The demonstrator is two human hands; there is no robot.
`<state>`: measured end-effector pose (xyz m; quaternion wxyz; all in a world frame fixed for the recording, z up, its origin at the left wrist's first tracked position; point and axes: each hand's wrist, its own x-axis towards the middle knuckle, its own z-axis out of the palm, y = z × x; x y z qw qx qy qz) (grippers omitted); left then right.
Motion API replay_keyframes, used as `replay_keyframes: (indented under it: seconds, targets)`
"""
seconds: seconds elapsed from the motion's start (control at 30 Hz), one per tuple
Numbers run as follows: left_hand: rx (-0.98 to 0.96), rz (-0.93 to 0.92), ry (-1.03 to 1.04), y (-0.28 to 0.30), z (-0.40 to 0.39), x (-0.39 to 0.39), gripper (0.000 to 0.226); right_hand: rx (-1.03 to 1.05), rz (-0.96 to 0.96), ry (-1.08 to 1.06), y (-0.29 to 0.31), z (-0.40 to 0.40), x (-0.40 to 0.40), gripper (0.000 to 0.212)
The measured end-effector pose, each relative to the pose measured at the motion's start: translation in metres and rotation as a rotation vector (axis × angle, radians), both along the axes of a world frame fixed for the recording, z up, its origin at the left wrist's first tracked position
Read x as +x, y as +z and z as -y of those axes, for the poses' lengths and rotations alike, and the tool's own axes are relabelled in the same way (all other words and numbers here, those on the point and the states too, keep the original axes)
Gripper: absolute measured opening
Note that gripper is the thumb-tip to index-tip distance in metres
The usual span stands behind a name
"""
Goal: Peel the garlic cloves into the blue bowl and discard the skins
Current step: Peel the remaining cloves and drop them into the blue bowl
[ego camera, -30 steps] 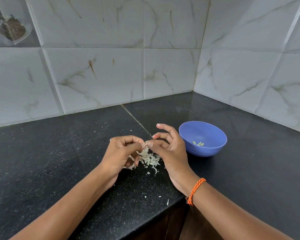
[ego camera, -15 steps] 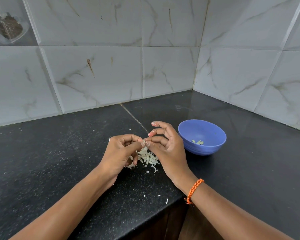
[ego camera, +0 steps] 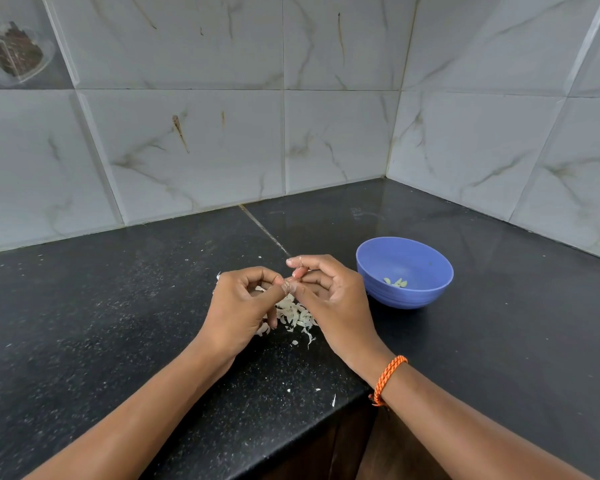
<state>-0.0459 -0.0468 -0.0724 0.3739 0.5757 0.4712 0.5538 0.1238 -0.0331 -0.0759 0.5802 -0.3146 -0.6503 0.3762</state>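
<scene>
Black speckled stone forms the desk (ego camera: 94,306), which runs into a corner where two walls of pale marble-look tile (ego camera: 194,150) meet; a thin seam crosses the stone toward the back wall, and the front edge drops off near the bottom of the view. At the upper left, one tile shows a dim glassy shape with something dark in it, too unclear to name.

Right of centre sits the blue bowl (ego camera: 430,292), upright on the desk, with a few pale peeled cloves (ego camera: 395,282) lying in its bottom. Near the bowl's left, a heap of papery white skins (ego camera: 297,315) lies on the stone, with a few stray flakes nearer the front edge.

Above that heap the left hand (ego camera: 239,303) and right hand (ego camera: 333,296) meet, fingers curled, thumb and fingertips of both pinching one small garlic clove (ego camera: 289,285) between them; little of the clove shows. An orange braided band (ego camera: 388,377) circles the right wrist
</scene>
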Motion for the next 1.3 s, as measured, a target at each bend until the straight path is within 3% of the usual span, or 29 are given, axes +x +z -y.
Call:
replay_keyframes:
  seconds: [0.17, 0.53, 1.1, 1.3]
  targets:
    - [0.037, -0.06, 0.039, -0.002, 0.0, 0.002, 0.016, 0.047, 0.057, -0.023, -0.003, -0.001, 0.0, 0.022]
    - [0.117, -0.236, 0.117, -0.004, 0.001, 0.003, 0.018, 0.086, 0.106, -0.029, -0.003, -0.002, 0.001, 0.028]
    - [0.123, -0.264, 0.214, 0.005, 0.007, 0.007, 0.019, 0.103, 0.116, -0.112, -0.004, 0.0, 0.0, 0.029]
    - [0.078, -0.198, 0.257, 0.009, 0.007, 0.003, 0.016, 0.088, 0.118, -0.109, -0.004, 0.0, 0.002, 0.03]
